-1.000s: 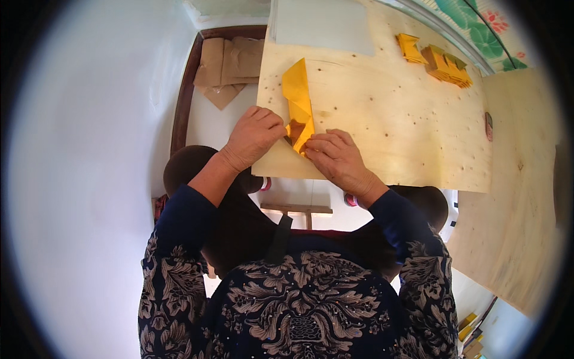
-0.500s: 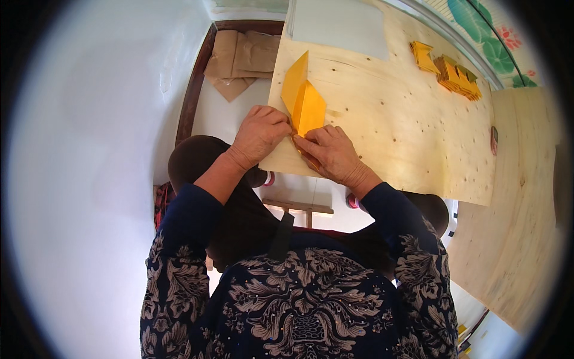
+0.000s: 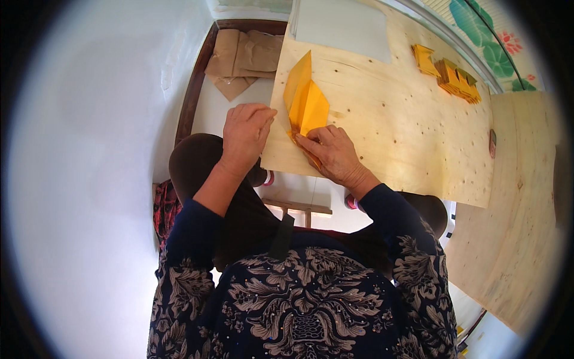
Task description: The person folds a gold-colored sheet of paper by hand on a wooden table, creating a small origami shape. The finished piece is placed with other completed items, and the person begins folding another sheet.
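Note:
A folded sheet of golden-yellow paper (image 3: 315,109) stands partly open near the left edge of the wooden board, its tall pointed flaps leaning away from me. My right hand (image 3: 330,151) pinches its near end, thumb and fingers pressed on the fold close to the board's front edge. My left hand (image 3: 245,134) is off the paper, a little to its left and just beyond the board's edge. Its fingers are drawn together, and nothing shows in them.
The pale plywood board (image 3: 388,137) lies across the table. Several folded yellow paper pieces (image 3: 457,81) are grouped at the far right, and a grey-white sheet (image 3: 341,27) lies at the back. Brown cardboard (image 3: 245,57) rests beyond the left edge. A small dark-red object (image 3: 492,142) sits at right.
My left hand has let go of the paper's near end and moved left, away from it. The paper's flaps have spread slightly; my right hand has stayed on the fold.

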### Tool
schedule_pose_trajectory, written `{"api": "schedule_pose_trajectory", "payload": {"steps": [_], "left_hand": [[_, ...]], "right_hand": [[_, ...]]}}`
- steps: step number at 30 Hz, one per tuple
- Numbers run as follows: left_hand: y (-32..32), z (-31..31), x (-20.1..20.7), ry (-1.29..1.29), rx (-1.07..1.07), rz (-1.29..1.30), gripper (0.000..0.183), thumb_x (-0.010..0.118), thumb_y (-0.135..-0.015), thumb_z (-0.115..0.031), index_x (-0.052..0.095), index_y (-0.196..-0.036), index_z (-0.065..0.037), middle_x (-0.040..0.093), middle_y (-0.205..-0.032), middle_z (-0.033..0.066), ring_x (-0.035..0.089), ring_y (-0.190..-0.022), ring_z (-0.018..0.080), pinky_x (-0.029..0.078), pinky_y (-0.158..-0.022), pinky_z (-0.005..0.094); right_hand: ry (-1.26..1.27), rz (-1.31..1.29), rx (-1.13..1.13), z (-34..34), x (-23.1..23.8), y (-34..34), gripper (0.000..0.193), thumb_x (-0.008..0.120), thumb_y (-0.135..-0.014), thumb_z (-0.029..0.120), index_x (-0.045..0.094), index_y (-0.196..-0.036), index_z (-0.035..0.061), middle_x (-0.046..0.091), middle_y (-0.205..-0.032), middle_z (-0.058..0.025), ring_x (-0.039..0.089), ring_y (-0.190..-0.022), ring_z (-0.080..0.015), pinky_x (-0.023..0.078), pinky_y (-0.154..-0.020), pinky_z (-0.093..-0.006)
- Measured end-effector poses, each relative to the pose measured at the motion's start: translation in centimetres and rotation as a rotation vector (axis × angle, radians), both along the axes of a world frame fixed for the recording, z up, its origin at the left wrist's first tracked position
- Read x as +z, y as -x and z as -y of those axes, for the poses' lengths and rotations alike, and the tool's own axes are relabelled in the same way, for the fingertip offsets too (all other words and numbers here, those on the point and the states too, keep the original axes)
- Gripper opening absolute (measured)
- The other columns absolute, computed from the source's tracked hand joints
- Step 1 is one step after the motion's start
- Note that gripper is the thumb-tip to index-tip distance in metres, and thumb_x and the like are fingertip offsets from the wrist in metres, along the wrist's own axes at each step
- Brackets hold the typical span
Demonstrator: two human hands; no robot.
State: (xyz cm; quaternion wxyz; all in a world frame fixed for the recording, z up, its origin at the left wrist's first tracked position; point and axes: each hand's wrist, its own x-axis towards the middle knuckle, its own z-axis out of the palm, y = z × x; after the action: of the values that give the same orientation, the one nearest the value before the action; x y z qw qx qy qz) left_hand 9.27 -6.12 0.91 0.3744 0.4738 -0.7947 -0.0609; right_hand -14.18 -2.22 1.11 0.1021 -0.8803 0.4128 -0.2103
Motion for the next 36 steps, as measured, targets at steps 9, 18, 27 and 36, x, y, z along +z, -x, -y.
{"api": "schedule_pose_trajectory", "payload": {"steps": [9,18,27,36], "left_hand": [[2.5,-3.7,0.0,-0.056,-0.259,0.178,0.031,0.066,-0.077,-0.01,0.067,-0.108,-0.006,0.064,-0.113,0.0055,0.061,-0.094,0.023,0.045,-0.084,0.0357],[1.8,-3.0,0.2,-0.238,-0.047,-0.069,0.03,0.07,-0.081,-0.01,0.067,-0.111,-0.006,0.064,-0.11,0.0082,0.062,-0.09,0.0228,0.049,-0.082,0.0356],[2.4,-1.5,0.7,-0.386,0.072,-0.317,0.031,0.067,-0.086,-0.003,0.064,-0.117,-0.006,0.063,-0.107,0.0117,0.065,-0.082,0.0248,0.053,-0.076,0.0337],[5.1,-1.7,0.4,-0.471,-0.111,-0.382,0.022,0.06,-0.088,-0.001,0.067,-0.109,-0.005,0.065,-0.104,0.0124,0.065,-0.097,0.0304,0.052,-0.085,0.0345]], "right_hand": [[-0.032,-0.004,-0.021,-0.1,-0.1,0.0,0.036,0.069,-0.083,0.018,0.069,-0.119,0.0152,0.06,-0.101,-0.0023,0.055,-0.094,-0.0238,0.043,-0.08,-0.0367],[0.01,0.048,-0.047,-0.6,-0.3,0.1,0.034,0.071,-0.083,0.014,0.069,-0.117,0.0126,0.061,-0.104,-0.0031,0.056,-0.094,-0.0244,0.043,-0.081,-0.0365],[0.095,0.227,-0.141,-2.5,0.4,0.2,0.027,0.074,-0.081,0.014,0.07,-0.108,0.0109,0.065,-0.1,-0.0027,0.06,-0.09,-0.0229,0.044,-0.08,-0.035],[0.051,0.192,-0.081,-3.1,-0.2,0.6,0.029,0.075,-0.078,0.009,0.071,-0.106,0.0088,0.067,-0.106,-0.0048,0.062,-0.093,-0.0239,0.046,-0.083,-0.0364]]}}
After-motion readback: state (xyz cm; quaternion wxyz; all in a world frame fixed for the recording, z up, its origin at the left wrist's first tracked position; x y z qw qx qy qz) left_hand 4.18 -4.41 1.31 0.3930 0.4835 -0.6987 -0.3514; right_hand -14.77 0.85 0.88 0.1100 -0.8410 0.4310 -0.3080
